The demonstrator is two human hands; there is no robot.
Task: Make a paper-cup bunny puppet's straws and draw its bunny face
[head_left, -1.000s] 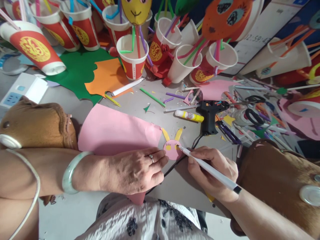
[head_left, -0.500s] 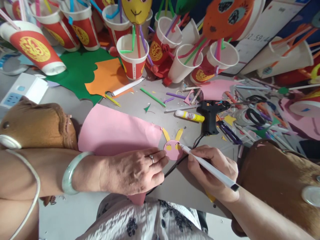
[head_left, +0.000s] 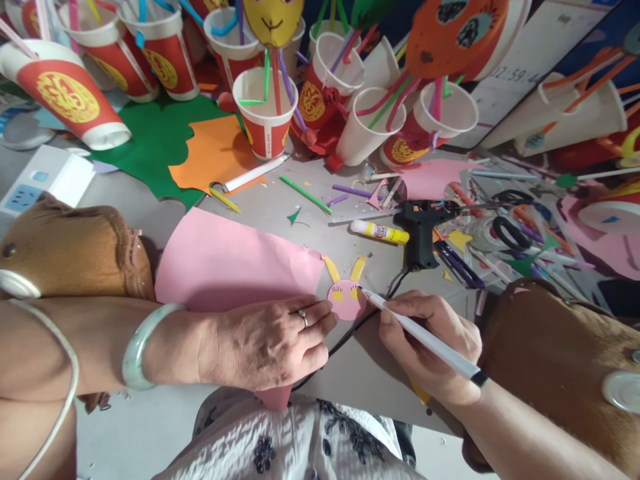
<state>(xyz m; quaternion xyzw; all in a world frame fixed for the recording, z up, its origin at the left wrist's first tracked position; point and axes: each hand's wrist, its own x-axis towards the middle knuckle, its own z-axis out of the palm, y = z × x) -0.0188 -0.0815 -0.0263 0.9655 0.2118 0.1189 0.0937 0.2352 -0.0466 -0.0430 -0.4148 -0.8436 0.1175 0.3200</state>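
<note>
A small pink paper rabbit face [head_left: 346, 308] with yellow ears and yellow eye patches lies on the table. Short dark lash strokes show above its eyes. My left hand [head_left: 280, 343] rests palm down, fingers stretched out, with fingertips at the disc's left edge. Pinched in my right hand [head_left: 435, 343] is a white marker pen [head_left: 425, 333], its tip at the upper right of the face. A large pink paper sheet [head_left: 235, 263] spreads beyond my left hand, which covers part of it.
A black glue gun [head_left: 421, 233] lies beyond my right hand, its cord running under the rabbit face. Beside it is a yellow glue stick [head_left: 380, 232]. Paper cups [head_left: 265, 120] with straws line the back. Scissors [head_left: 510, 230] and scraps clutter the right.
My right hand and the marker have shifted slightly right. My left hand and the rabbit face have stayed in place.
</note>
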